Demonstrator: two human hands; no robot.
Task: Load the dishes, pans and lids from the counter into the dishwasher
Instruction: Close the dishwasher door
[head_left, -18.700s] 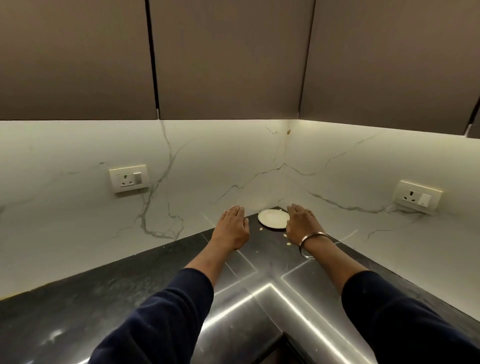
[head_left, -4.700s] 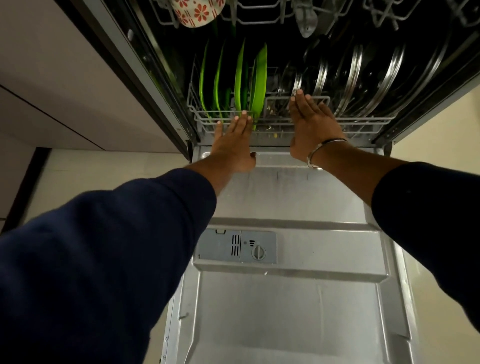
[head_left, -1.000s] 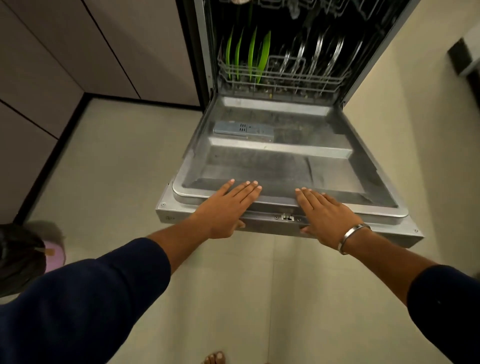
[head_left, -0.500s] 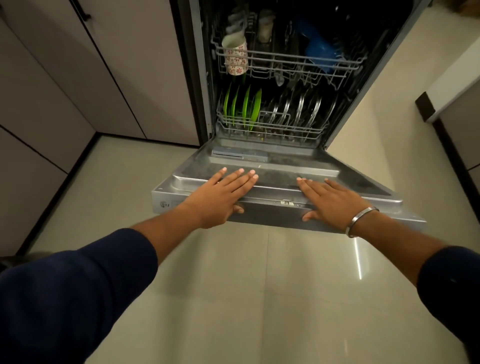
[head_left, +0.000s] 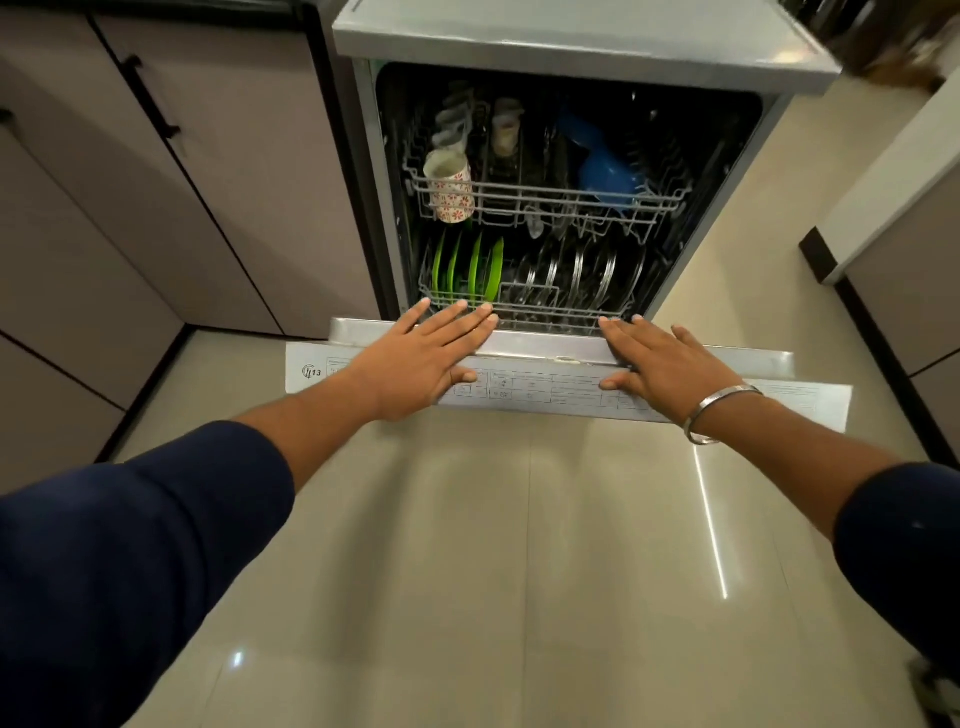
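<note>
The dishwasher stands open in front of me, its door (head_left: 545, 347) half raised. My left hand (head_left: 421, 358) and my right hand (head_left: 670, 364) both grip the door's top edge, fingers over the inner rim and thumbs on the outer control strip. In the lower rack (head_left: 540, 307), green plates (head_left: 470, 270) stand upright on the left and steel-rimmed lids (head_left: 582, 275) on the right. The upper rack (head_left: 545, 205) holds a floral cup (head_left: 449, 187) and a blue container (head_left: 605, 174).
Grey cabinet fronts (head_left: 156, 182) run along the left of the dishwasher. Another cabinet unit (head_left: 909, 260) stands to the right. Glossy beige floor tiles (head_left: 519, 545) lie between me and the machine. The dishwasher's flat top (head_left: 571, 41) juts out above the opening.
The door has swung up from nearly flat to half raised with both hands on its edge. Earlier both hands pushed the lower rack in.
</note>
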